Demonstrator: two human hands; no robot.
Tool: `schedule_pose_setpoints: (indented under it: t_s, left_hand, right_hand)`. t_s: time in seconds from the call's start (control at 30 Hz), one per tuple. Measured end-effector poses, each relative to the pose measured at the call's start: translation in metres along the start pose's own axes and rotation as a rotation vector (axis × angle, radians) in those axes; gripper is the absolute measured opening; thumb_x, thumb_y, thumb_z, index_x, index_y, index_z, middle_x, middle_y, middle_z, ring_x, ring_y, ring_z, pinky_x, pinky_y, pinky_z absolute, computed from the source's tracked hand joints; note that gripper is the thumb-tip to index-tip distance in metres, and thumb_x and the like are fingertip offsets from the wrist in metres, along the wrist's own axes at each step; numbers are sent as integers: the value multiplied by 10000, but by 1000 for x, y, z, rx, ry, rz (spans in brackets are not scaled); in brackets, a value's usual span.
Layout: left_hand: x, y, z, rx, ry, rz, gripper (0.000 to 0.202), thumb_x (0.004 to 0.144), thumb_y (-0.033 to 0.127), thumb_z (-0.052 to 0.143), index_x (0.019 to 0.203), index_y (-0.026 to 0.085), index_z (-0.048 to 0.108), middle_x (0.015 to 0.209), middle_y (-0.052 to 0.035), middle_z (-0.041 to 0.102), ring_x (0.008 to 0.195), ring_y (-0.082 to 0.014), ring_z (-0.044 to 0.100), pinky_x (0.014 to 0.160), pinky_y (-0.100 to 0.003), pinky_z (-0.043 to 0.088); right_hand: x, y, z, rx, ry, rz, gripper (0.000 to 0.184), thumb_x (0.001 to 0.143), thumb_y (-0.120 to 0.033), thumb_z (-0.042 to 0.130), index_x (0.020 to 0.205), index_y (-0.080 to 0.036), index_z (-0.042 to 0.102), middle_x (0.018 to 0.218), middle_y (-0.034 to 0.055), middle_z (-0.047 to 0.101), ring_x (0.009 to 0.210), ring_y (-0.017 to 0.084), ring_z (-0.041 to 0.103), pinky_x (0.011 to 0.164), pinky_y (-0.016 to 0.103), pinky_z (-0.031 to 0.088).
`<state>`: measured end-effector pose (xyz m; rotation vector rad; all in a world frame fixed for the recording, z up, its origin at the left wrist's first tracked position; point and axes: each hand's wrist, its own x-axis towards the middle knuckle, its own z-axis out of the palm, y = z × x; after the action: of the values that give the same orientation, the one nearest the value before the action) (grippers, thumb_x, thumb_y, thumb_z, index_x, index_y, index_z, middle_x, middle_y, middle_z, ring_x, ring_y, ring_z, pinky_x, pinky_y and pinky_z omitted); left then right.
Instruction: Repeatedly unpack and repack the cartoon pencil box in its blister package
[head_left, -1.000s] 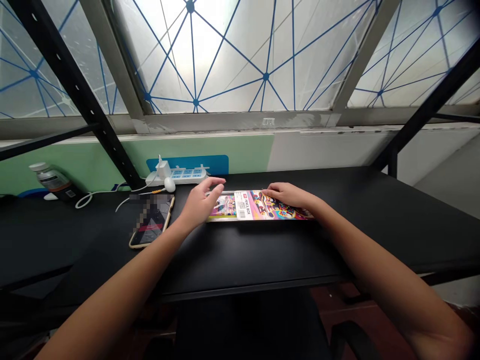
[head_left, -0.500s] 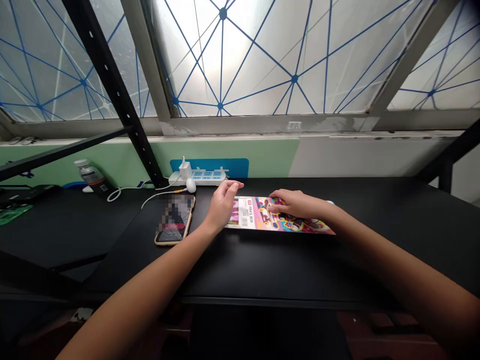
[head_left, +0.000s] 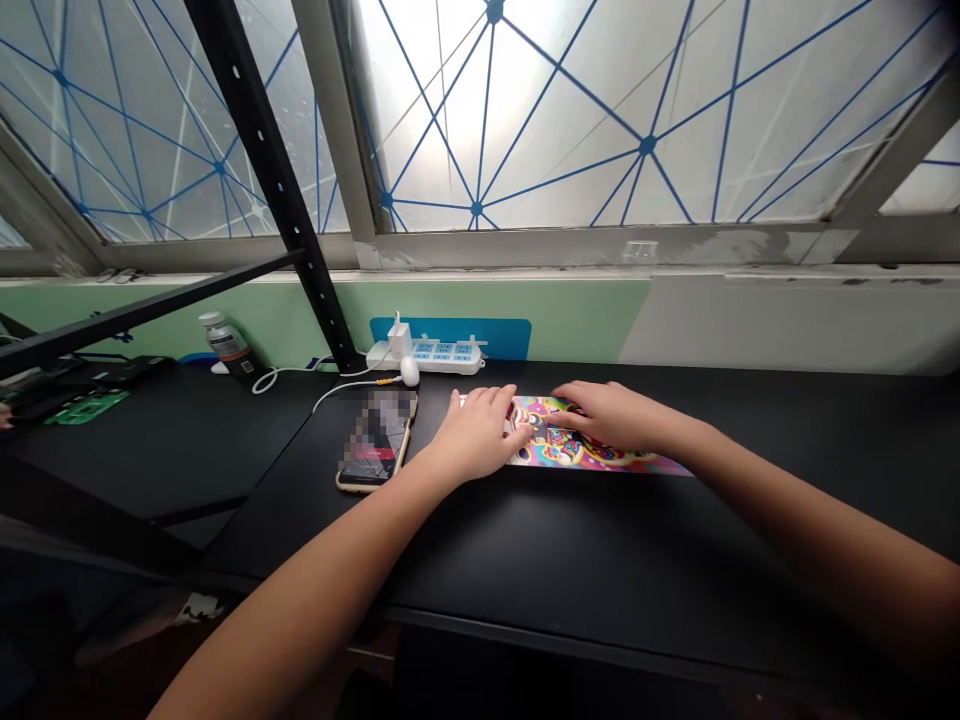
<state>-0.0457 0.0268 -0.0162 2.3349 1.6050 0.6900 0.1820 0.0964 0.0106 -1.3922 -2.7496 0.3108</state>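
A flat, brightly coloured pencil box lies on the black desk near its back edge. My left hand lies palm down over the box's left end, fingers stretched out flat on it. My right hand rests on the box's middle, fingers extended towards the left and touching the printed lid. Neither hand lifts the box; it stays flat on the desk.
A phone in a tan case lies just left of my left hand. Behind it a white power strip with a charger and cable sits by the wall. A small bottle and a black shelf post stand at the left.
My left hand has come down from hovering by the box's left end to lie flat on it. The camera has swung left, so everything has shifted right in view.
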Motion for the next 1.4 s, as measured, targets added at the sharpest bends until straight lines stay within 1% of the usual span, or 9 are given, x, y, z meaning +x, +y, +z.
schedule_pose_setpoints:
  t_s: [0.23,0.4,0.53,0.63,0.77,0.97,1.1,1.2,1.4]
  left_hand:
    - [-1,12,-10,167,83,107,701,866,573,722,1409,176,523,1314,-161,613,1269,-369,503,1161,-619,246]
    - [-10,29,-25,479,309,303,168,959,353,661,1047,210,651,998,-89,648,994,-295,571,1041,-520,401]
    - [-15,35,-21,591,217,349,74,945,172,588,915,227,629,1114,-123,652,1024,-311,591,951,-489,470]
    - [-15,36,-11,488,83,333,142,891,266,683,1007,228,610,1256,-142,625,1114,-338,596,906,-476,507]
    - [-11,30,-8,311,-31,316,504,883,613,671,1176,213,579,1084,-102,683,991,-314,640,827,-454,524]
    - [-4,7,-5,327,-65,191,735,901,627,638,1463,186,465,1444,-192,566,1330,-398,499,1104,-617,339]
    - [-4,5,-5,277,-149,153,687,914,600,623,1501,280,464,1407,-158,572,1269,-384,537,1081,-608,371]
    - [-6,11,-9,271,-96,217,704,857,504,732,1489,322,482,1345,-130,579,1213,-365,547,1080,-593,377]
    - [-8,19,-4,350,137,301,895,786,439,848,1538,249,403,1390,-166,547,1304,-358,487,1151,-612,282]
  right_hand:
    - [-42,48,4,72,317,42,520,813,-721,626,1003,-238,647,1060,120,711,941,315,676,795,416,528]
    - [-61,18,0,-100,602,-102,335,906,-586,612,925,-251,623,1113,150,720,1015,355,665,878,488,513]
    - [-72,-11,18,-297,513,-258,186,979,-234,486,1018,-230,667,1234,146,727,1042,329,693,850,457,545]
    - [-71,-21,35,-468,474,-344,225,919,-126,506,1026,-188,694,1196,168,729,1014,342,684,841,468,550]
    - [-66,-17,42,-464,412,-403,126,852,-161,614,943,-166,701,1172,189,702,977,356,649,764,476,552]
    - [-73,-4,20,-178,213,-415,186,913,-394,672,834,-228,704,1236,132,661,1061,325,614,878,515,536]
    - [-72,1,10,26,187,-404,234,981,-399,583,846,-261,715,1229,95,687,1114,297,631,916,487,534]
    - [-66,10,9,181,285,-312,205,968,-446,589,982,-269,692,1289,109,681,1176,293,633,947,470,541]
    - [-56,32,8,37,376,-156,586,882,-595,659,1329,-233,550,1331,152,647,1207,358,611,1009,559,487]
